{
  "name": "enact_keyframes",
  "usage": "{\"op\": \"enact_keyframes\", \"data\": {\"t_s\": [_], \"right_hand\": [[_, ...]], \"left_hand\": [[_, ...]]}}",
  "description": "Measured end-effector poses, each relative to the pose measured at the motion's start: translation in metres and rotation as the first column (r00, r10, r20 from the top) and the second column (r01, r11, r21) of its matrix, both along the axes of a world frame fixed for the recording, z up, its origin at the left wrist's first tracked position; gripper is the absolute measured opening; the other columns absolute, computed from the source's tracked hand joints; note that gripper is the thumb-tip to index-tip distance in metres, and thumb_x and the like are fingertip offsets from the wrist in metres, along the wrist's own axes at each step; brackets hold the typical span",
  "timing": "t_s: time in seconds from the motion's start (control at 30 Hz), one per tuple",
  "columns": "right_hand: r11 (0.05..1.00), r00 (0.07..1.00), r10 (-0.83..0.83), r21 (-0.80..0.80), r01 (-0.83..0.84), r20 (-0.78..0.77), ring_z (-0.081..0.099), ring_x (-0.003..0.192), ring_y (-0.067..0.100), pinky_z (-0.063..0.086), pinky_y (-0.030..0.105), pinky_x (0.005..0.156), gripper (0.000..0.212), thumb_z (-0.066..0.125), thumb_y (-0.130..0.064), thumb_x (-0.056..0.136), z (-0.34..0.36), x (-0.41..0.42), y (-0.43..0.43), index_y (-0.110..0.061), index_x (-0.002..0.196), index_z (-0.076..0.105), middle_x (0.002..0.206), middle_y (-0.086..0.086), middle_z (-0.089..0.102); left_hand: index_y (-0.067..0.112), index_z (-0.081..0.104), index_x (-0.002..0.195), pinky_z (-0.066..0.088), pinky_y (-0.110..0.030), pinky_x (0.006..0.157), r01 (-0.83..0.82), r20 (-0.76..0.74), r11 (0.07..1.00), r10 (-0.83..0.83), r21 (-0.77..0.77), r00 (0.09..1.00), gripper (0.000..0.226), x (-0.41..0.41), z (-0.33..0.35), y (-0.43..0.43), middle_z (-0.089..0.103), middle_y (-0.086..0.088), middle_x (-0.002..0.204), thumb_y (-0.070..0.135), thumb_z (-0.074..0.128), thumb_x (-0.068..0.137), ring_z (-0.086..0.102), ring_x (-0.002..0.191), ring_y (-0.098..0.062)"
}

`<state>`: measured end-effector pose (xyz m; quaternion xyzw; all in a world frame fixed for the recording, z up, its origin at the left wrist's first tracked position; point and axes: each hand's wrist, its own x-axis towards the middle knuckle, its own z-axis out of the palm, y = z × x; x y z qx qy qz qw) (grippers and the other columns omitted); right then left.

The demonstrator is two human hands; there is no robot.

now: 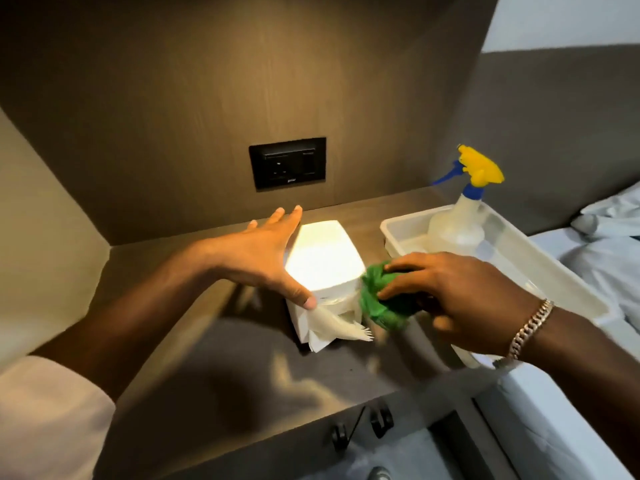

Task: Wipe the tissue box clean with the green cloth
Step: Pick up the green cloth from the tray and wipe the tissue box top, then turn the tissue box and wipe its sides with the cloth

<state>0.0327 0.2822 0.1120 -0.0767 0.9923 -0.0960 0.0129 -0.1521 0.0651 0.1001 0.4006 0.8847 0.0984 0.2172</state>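
Observation:
A white tissue box lies on its side on the dark wooden shelf, brightly lit from above, with a tissue sticking out of its near face. My left hand rests flat against the box's left side, fingers stretched out and thumb on the near edge. My right hand is bunched around a green cloth and presses it against the box's right near corner. A gold chain bracelet sits on that wrist.
A white plastic tray stands right of the box and holds a clear spray bottle with a yellow and blue trigger. A black wall socket is on the back panel. White bedding lies at the far right.

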Motion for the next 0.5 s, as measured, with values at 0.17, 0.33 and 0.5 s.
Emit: {"op": "enact_keyframes", "data": {"t_s": [0.17, 0.33, 0.5], "right_hand": [[0.915, 0.962, -0.266, -0.328, 0.233, -0.059, 0.058, 0.113, 0.011, 0.048, 0.029, 0.096, 0.055, 0.06, 0.003, 0.071, -0.023, 0.021, 0.028, -0.035, 0.11, 0.069, 0.126, -0.009, 0.063], [0.426, 0.888, -0.448, -0.898, 0.108, -0.106, 0.057, 0.104, -0.014, 0.042, 0.001, 0.083, 0.06, 0.059, 0.01, 0.08, -0.047, 0.025, 0.021, -0.046, 0.1, 0.069, 0.107, -0.026, 0.069], [-0.101, 0.857, -0.514, -0.995, -0.009, 0.044, 0.065, 0.107, 0.007, 0.054, 0.027, 0.089, 0.056, 0.06, 0.008, 0.082, -0.096, 0.026, -0.018, -0.043, 0.103, 0.071, 0.11, -0.016, 0.073]], "left_hand": [[0.019, 0.007, 0.15, 0.024, -0.036, 0.112, 0.042, -0.058, 0.998, -0.045, -0.05, 0.997, 0.134, 0.003, 0.011, 0.042, 0.027, -0.003, 0.153, 0.077, 0.071, 0.047, 0.032, 0.132, -0.021], [0.028, 0.01, 0.147, 0.01, -0.044, 0.119, 0.117, -0.086, 0.969, -0.138, -0.218, 0.987, 0.128, 0.007, 0.024, 0.051, 0.03, 0.004, 0.144, 0.058, 0.08, 0.045, 0.021, 0.139, -0.03], [0.04, -0.004, 0.145, -0.017, -0.047, 0.114, 0.329, -0.016, 0.868, -0.36, -0.371, 0.933, 0.125, 0.03, 0.04, 0.058, 0.009, 0.009, 0.159, 0.037, 0.084, 0.056, -0.01, 0.146, -0.013]]}}
